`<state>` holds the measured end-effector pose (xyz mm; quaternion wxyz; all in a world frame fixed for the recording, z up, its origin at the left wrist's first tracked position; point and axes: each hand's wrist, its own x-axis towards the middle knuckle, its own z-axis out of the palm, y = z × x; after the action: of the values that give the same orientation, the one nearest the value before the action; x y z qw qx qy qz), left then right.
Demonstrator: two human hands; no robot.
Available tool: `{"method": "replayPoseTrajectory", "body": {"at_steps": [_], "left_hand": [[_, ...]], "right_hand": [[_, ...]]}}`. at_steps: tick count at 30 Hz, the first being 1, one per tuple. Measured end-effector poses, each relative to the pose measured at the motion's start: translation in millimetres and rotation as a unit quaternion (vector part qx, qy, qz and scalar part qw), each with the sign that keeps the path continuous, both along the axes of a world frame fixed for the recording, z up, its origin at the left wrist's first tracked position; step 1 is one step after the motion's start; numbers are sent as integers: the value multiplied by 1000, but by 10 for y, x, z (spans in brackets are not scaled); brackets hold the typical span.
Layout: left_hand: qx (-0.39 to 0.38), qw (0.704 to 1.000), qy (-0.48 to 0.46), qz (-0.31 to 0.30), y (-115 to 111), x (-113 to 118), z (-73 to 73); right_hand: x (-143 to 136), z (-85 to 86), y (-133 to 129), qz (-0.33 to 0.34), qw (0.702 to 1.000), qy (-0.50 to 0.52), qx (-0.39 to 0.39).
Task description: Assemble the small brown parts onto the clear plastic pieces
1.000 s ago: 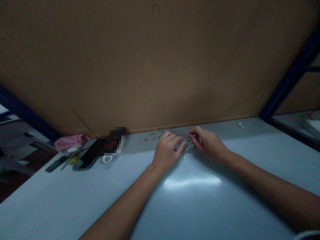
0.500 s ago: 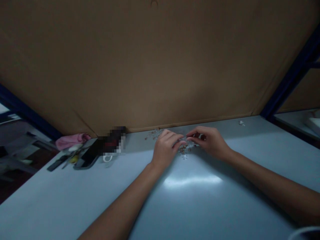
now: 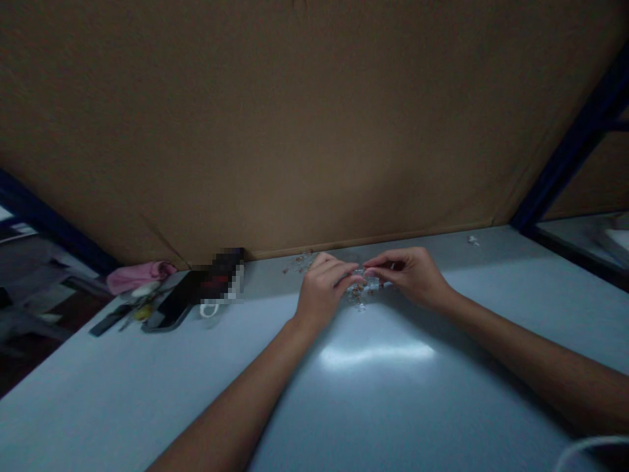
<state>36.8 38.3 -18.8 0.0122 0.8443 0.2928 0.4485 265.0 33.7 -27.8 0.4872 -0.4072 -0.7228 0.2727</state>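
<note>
Small clear and copper-brown pieces (image 3: 362, 305) lie in a loose heap on the pale tabletop (image 3: 373, 406), under and between my hands. My left hand (image 3: 324, 285) has its thumb and fingers pinched together above the heap's left side; a tiny clear part seems to sit at the tips. Opposite it, my right hand (image 3: 407, 275) pinches at the same spot with thumb and forefinger. Whatever lies between the fingertips is too small to name. More such clear and brown pieces (image 3: 297, 262) are scattered behind my left hand.
A cardboard panel (image 3: 314, 131) closes off the back, between blue frame posts (image 3: 565, 151). At the left are a pink cloth (image 3: 137, 276), a phone (image 3: 171, 305), a dark narrow object (image 3: 111, 320) and a white loop (image 3: 209, 310). A small white scrap (image 3: 472, 240) lies at back right.
The view has shifted slightly. My right thumb and forefinger have drawn closer together, and both hands remain over the heap of small pieces.
</note>
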Motion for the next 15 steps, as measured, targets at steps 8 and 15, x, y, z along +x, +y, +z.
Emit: {"method": "replayPoseTrajectory", "body": {"at_steps": [8,15], "left_hand": [[7,1000,-10,-3,-5,3,12],[56,998,-22,-35,-40,27,29]], "right_hand": [[-22,13,-33,-4,1000,2,9],[-26,38,-75,-11,1000,7,25]]}}
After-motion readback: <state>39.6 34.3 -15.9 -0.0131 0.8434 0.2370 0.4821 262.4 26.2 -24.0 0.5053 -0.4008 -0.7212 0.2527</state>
